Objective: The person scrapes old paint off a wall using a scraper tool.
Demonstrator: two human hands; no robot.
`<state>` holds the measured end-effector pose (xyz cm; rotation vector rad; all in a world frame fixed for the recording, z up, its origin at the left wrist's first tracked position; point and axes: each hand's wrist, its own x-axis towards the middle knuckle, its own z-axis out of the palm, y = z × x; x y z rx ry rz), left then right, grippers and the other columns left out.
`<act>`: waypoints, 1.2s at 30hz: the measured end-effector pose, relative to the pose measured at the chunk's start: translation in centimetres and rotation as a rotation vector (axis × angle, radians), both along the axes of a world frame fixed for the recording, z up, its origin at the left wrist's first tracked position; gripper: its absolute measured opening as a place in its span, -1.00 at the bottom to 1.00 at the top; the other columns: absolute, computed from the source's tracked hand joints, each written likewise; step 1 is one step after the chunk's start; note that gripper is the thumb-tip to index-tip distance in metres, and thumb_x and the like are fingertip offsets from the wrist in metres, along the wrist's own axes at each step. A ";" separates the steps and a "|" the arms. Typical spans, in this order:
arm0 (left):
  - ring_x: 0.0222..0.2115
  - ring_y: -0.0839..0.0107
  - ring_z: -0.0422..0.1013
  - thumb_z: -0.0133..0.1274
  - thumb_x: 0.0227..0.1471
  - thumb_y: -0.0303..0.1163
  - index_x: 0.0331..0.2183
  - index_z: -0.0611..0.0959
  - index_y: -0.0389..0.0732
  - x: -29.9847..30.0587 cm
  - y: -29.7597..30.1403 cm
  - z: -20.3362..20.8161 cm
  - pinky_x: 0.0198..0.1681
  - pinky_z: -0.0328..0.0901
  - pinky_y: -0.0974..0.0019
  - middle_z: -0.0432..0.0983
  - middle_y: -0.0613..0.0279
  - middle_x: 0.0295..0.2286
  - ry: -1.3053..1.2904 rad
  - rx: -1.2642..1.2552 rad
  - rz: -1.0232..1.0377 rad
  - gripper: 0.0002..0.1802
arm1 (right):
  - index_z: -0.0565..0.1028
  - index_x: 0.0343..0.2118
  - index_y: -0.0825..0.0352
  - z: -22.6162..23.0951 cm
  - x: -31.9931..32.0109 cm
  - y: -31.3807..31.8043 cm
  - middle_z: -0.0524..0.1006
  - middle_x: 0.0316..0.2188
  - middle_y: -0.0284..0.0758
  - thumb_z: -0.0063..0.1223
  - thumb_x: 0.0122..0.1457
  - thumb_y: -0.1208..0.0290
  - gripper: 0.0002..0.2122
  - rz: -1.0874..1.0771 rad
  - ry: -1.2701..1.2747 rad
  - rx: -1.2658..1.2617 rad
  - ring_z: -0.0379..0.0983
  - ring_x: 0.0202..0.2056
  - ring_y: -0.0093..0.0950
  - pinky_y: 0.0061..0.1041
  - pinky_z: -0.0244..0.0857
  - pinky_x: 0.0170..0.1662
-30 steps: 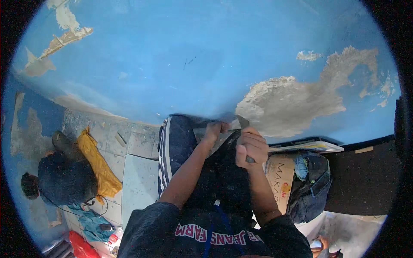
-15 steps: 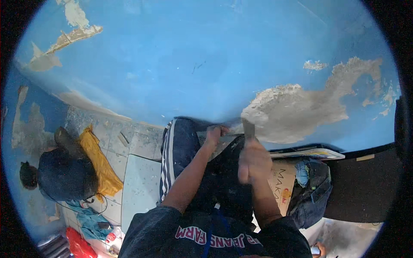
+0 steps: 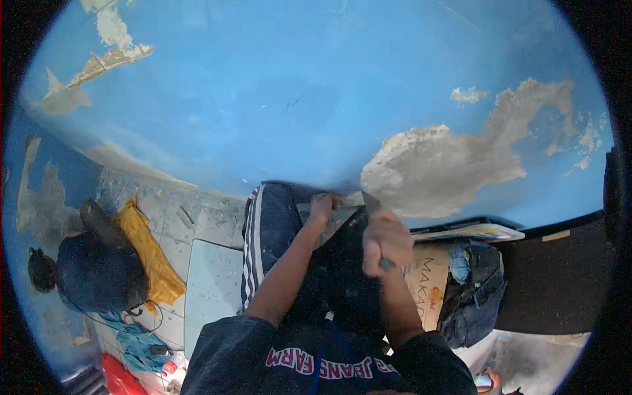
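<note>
My right hand (image 3: 387,242) is wrapped round the handle of a scraper (image 3: 370,200), whose dark handle end shows below the fist. Its flat metal blade tilts up and left, at the lower left edge of a bare grey patch (image 3: 441,174) on the blue wall (image 3: 276,92). Whether the blade touches the wall I cannot tell. Between my knees, close to the foot of the wall, my left hand (image 3: 322,207) has its fingers curled. What they hold, if anything, is too small to make out.
Left of my striped trouser leg (image 3: 253,243) is a pale board (image 3: 212,283). Farther left lie a yellow cloth (image 3: 148,250), a dark rounded bundle (image 3: 99,270) and a teal cloth (image 3: 135,339). At right are a cardboard piece (image 3: 428,283), dark denim cloth (image 3: 477,296) and a dark panel (image 3: 550,283).
The scraper's blade has swung from nearly upright to a leftward tilt, and my right fist has turned with it. My left hand stays about where it was. The whole view has shifted slightly.
</note>
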<state>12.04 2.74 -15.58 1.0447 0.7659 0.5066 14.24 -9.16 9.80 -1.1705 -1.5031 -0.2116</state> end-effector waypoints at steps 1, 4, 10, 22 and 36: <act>-0.53 0.37 0.42 -0.21 0.08 -0.43 -0.48 0.74 -0.34 -0.2 0.3 -0.5 -0.41 0.35 0.22 0.60 0.15 -0.55 0.024 0.002 0.002 -0.59 | 0.33 -0.75 0.30 0.4 -0.3 -0.8 0.39 -0.74 -0.29 -0.07 0.08 0.58 -0.74 0.151 0.015 0.013 0.31 -0.72 -0.33 -0.40 0.37 -0.45; -0.53 0.36 0.42 -0.22 0.10 -0.41 -0.47 0.74 -0.32 1.6 -0.6 1.1 -0.41 0.34 0.24 0.56 0.19 -0.59 0.045 0.070 -0.074 -0.58 | 0.35 -0.73 0.29 -4.0 3.0 0.5 0.39 -0.73 -0.26 -0.11 0.11 0.56 -0.73 -0.204 -0.013 0.106 0.33 -0.72 -0.35 -0.38 0.38 -0.43; -0.42 0.40 0.43 -0.13 0.18 -0.30 -0.40 0.73 -0.19 -1.4 2.7 -6.8 -0.30 0.30 0.22 0.59 0.26 -0.44 -0.078 0.060 -0.048 -0.66 | 0.46 -0.65 0.34 -1.9 0.3 -1.4 0.52 -0.63 -0.27 0.07 0.11 0.55 -0.80 -0.172 0.028 -0.180 0.47 -0.58 -0.40 -0.48 0.38 -0.36; -0.48 0.37 0.43 -0.25 0.10 -0.48 -0.43 0.73 -0.35 0.1 -0.7 2.5 -0.37 0.32 0.20 0.60 0.09 -0.50 -0.123 -0.103 -0.028 -0.59 | 0.32 -0.74 0.37 -4.1 3.0 0.5 0.41 -0.73 -0.25 -0.09 0.19 0.50 -0.67 -0.072 0.104 0.103 0.35 -0.71 -0.36 -0.27 0.40 -0.37; -0.41 0.38 0.40 -0.14 0.14 -0.26 -0.37 0.72 -0.24 -0.7 0.2 -0.9 -0.28 0.32 0.20 0.57 0.16 -0.44 0.136 0.223 -0.125 -0.63 | 0.44 -0.74 0.30 -9.2 3.3 0.3 0.44 -0.71 -0.35 0.02 0.08 0.54 -0.75 -0.518 -0.012 -0.006 0.44 -0.63 -0.43 -0.39 0.38 -0.34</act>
